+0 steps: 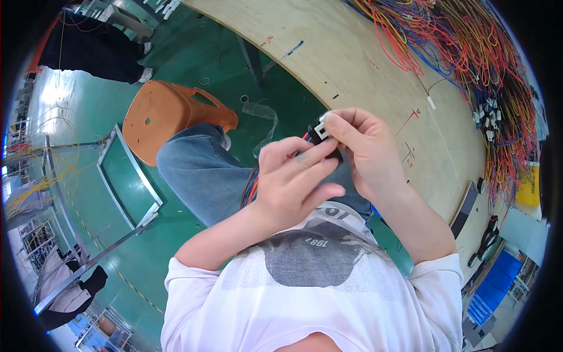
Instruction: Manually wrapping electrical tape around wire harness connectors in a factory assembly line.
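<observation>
Above my lap, both hands meet around a small black connector [315,138] with a white plastic part [321,129] at its end. My left hand [293,179] is closed on the black connector, its thumb sticking out toward my body. From under that hand a bundle of red, blue and black wires [251,190] hangs down over my thigh. My right hand [366,144] pinches the white part between thumb and fingers. Fingers cover much of the connector, so I cannot tell whether the white part is fully seated in it.
A pale wooden table [363,70] curves past my right side, with a large heap of coloured wires [463,53] along its far edge. An orange stool [143,120] and a metal frame [126,176] stand on the green floor to the left. Another person's legs [88,47] show at upper left.
</observation>
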`<state>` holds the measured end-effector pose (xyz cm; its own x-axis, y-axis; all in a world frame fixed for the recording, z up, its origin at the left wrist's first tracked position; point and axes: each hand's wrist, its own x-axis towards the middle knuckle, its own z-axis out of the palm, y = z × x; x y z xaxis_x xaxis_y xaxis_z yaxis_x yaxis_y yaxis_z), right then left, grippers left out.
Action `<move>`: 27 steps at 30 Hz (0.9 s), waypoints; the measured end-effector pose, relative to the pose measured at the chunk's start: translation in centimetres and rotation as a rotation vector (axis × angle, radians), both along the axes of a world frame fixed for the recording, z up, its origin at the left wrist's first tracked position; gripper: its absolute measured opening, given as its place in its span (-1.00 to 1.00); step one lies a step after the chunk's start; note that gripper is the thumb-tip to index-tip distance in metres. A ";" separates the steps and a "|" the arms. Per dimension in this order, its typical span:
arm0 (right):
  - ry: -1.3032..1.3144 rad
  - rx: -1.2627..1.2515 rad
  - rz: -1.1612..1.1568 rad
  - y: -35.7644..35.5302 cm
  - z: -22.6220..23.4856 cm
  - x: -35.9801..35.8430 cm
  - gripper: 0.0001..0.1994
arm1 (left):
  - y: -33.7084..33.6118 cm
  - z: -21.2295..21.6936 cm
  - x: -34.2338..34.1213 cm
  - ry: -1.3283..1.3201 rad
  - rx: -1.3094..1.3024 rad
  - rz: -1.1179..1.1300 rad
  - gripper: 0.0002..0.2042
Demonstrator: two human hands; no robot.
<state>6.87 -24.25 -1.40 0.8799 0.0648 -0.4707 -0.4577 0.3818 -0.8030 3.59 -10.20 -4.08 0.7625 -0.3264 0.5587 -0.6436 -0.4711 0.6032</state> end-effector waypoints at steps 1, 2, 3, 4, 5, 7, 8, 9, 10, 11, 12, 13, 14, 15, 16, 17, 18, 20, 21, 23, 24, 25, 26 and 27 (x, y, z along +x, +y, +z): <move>-0.035 -0.037 0.027 -0.2 0.1 -0.2 -0.84 | 0.4 0.1 0.5 0.008 -0.110 0.000 -0.77; -0.049 -0.032 0.046 -0.1 0.5 -0.3 -0.84 | 0.6 0.1 0.8 0.018 -0.219 0.004 -0.78; -0.048 -0.038 0.057 0.0 0.9 -0.4 -0.84 | 0.0 0.3 0.9 0.046 -0.325 0.135 -0.70; -0.068 -0.039 0.041 0.1 1.3 -0.5 -0.84 | -0.3 0.7 1.1 0.167 -0.296 0.178 -0.67; -0.088 -0.039 0.021 0.2 1.5 -0.6 -0.84 | -0.4 1.2 1.4 0.287 -0.266 0.215 -0.64; -0.097 -0.043 0.022 0.2 1.3 -0.8 -0.84 | -0.5 1.3 1.2 0.534 -0.234 0.219 -0.58; -0.106 -0.042 0.018 0.2 1.2 -0.9 -0.85 | -0.5 1.2 1.4 0.731 -0.292 0.166 -0.57; -0.107 -0.047 0.030 0.2 1.1 -1.0 -0.85 | -0.6 1.2 1.5 0.928 -0.352 0.108 -0.56; -0.132 -0.048 0.033 0.1 1.1 -1.0 -0.86 | -0.6 1.7 1.6 0.930 -0.275 0.101 -0.51; -0.156 -0.049 0.036 0.1 1.1 -1.1 -0.87 | -0.8 1.5 1.5 0.929 -0.287 0.109 -0.51; -0.155 -0.056 0.049 0.0 1.0 -1.2 -0.87 | -0.9 1.3 1.5 0.880 -0.270 0.100 -0.50; -0.204 -0.112 0.053 -0.1 0.9 -1.2 -0.87 | -1.1 1.1 1.5 0.831 -0.253 0.091 -0.48; -0.254 -0.166 0.056 -0.1 0.9 -1.3 -0.88 | -1.2 0.7 1.7 0.830 -0.264 0.099 -0.48; -0.255 -0.172 0.068 0.0 1.0 -1.2 -0.88 | -1.3 0.3 2.0 0.830 -0.271 0.083 -0.47; -0.276 -0.202 0.056 0.1 1.1 -1.2 -0.89 | -1.3 0.1 2.3 0.830 -0.279 0.066 -0.46; -0.299 -0.230 0.045 0.2 1.2 -1.2 -0.90 | -1.4 0.2 2.5 0.827 -0.290 0.075 -0.46; -0.302 -0.234 0.058 0.1 1.3 -1.2 -0.90 | -1.4 0.4 2.7 1.035 -0.513 -0.038 -0.46; -0.329 -0.310 0.129 -0.3 1.6 -1.1 -0.89 | -1.5 -0.1 2.8 1.101 -0.755 -0.183 -0.49; -0.332 -0.316 0.142 -0.6 1.7 -0.9 -0.89 | -1.4 -0.4 2.7 1.095 -0.768 -0.179 -0.49; -0.857 -0.754 0.340 -1.2 1.6 -0.6 -0.83 | -0.8 -0.4 2.7 1.058 -0.764 -0.219 -0.48; -0.864 -0.794 0.389 -1.3 1.9 -0.6 -0.78 | -0.5 -0.1 2.8 1.105 -0.763 -0.238 -0.48; -0.867 -0.795 0.403 -1.5 2.2 -0.4 -0.78 | -0.3 0.3 2.7 1.101 -0.775 -0.231 -0.48; -0.861 -0.797 0.444 -1.7 2.6 -0.2 -0.78 | -0.2 0.7 2.6 1.124 -0.731 -0.238 -0.48; -0.854 -0.799 0.484 -1.8 2.9 0.0 -0.79 | 0.0 1.0 2.5 1.147 -0.686 -0.245 -0.47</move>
<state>6.82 -26.07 1.52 0.8877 0.4248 0.1776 0.3621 -0.4059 -0.8391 6.05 -10.20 -3.03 0.8672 -0.4350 -0.2423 0.3519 0.1911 0.9163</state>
